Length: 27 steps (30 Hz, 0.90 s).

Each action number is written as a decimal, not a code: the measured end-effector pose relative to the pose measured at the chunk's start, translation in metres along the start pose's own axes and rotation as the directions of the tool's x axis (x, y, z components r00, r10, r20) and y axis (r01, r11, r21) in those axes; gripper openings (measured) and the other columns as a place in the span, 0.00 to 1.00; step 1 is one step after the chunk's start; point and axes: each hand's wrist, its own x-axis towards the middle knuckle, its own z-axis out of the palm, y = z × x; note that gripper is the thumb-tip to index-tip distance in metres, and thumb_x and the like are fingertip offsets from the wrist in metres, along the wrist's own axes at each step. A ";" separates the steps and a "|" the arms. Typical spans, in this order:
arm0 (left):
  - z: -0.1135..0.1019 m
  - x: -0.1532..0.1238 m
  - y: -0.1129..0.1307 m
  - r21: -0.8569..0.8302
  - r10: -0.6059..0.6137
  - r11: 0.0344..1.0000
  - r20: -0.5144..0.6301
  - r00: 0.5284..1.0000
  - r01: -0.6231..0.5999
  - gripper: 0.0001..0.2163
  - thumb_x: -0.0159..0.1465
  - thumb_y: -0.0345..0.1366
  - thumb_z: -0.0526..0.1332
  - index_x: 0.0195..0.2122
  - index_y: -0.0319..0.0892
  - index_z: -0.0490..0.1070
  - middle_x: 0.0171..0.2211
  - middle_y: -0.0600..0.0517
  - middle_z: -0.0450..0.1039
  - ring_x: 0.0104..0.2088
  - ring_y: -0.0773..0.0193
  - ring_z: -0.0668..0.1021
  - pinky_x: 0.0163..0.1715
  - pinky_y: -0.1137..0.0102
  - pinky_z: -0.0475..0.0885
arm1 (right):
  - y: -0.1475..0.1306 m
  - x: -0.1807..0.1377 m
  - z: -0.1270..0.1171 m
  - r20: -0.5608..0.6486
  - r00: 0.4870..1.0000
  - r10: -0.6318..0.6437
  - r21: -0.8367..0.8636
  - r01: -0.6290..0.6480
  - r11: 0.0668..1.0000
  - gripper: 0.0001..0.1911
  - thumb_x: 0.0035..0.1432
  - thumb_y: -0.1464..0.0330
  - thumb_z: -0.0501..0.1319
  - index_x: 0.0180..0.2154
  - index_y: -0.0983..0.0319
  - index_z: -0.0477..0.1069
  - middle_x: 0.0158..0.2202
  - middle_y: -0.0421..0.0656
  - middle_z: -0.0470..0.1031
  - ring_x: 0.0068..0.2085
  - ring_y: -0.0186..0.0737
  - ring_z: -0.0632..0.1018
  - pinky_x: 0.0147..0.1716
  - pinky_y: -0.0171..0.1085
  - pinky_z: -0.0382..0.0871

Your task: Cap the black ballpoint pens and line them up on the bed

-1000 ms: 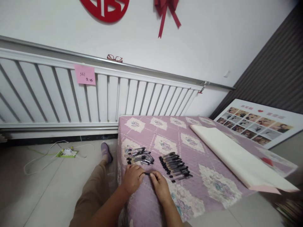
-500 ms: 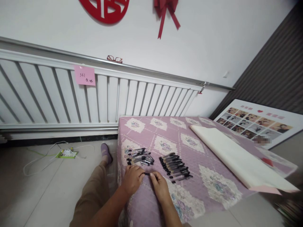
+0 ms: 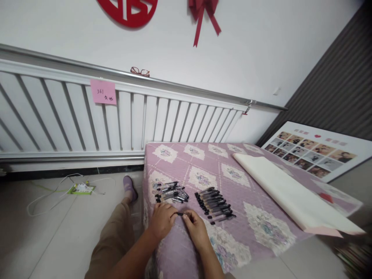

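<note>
Between my two hands is a black pen, mostly hidden by the fingers. My left hand is closed on its left end, and my right hand pinches the other end. Just beyond my left hand lies a loose pile of clear and black pen parts, some pointing different ways. Past my right hand, several black-capped pens lie side by side in a slanting row. All of them rest on a purple flowered cloth.
A large cream sheet lies folded along the right side of the cloth. A framed photo board leans at the far right. Behind runs a white radiator with glasses on its pipe. A green power strip lies on the floor.
The fingers of my right hand have shifted slightly around the pen. My left hand stays about where it was, and the piles look the same.
</note>
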 end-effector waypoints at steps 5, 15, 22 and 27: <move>0.001 0.000 0.000 0.004 -0.002 1.000 0.004 1.000 0.002 0.09 0.65 0.38 0.53 0.41 0.50 0.72 0.38 0.53 0.73 0.43 0.59 0.70 0.46 0.62 0.56 | 0.000 0.000 0.001 -0.001 1.000 0.002 -0.003 -0.002 1.000 0.11 0.55 0.61 0.58 0.26 0.60 0.70 0.25 0.40 0.72 0.29 0.40 0.72 0.30 0.35 0.65; 0.000 0.000 -0.001 -0.003 0.007 1.000 0.008 1.000 -0.007 0.10 0.65 0.38 0.52 0.40 0.49 0.72 0.38 0.52 0.73 0.43 0.58 0.70 0.46 0.61 0.56 | 0.001 -0.001 0.000 0.021 1.000 0.008 0.003 -0.008 1.000 0.10 0.55 0.62 0.57 0.28 0.60 0.71 0.26 0.41 0.73 0.30 0.41 0.73 0.32 0.36 0.66; -0.001 0.000 0.000 -0.005 0.000 1.000 0.010 1.000 0.000 0.09 0.65 0.38 0.53 0.40 0.50 0.73 0.38 0.53 0.73 0.43 0.58 0.70 0.46 0.61 0.56 | 0.002 -0.001 -0.001 0.042 0.999 0.005 0.011 -0.005 1.000 0.08 0.54 0.64 0.58 0.32 0.60 0.72 0.29 0.40 0.74 0.32 0.41 0.74 0.34 0.36 0.66; -0.001 0.000 0.000 -0.009 -0.004 1.000 0.002 1.000 0.004 0.09 0.65 0.37 0.52 0.40 0.50 0.73 0.38 0.53 0.73 0.43 0.59 0.70 0.47 0.61 0.57 | -0.001 -0.001 0.000 0.019 1.000 0.006 -0.001 -0.006 1.000 0.09 0.54 0.63 0.58 0.28 0.60 0.71 0.26 0.40 0.73 0.30 0.40 0.72 0.31 0.35 0.66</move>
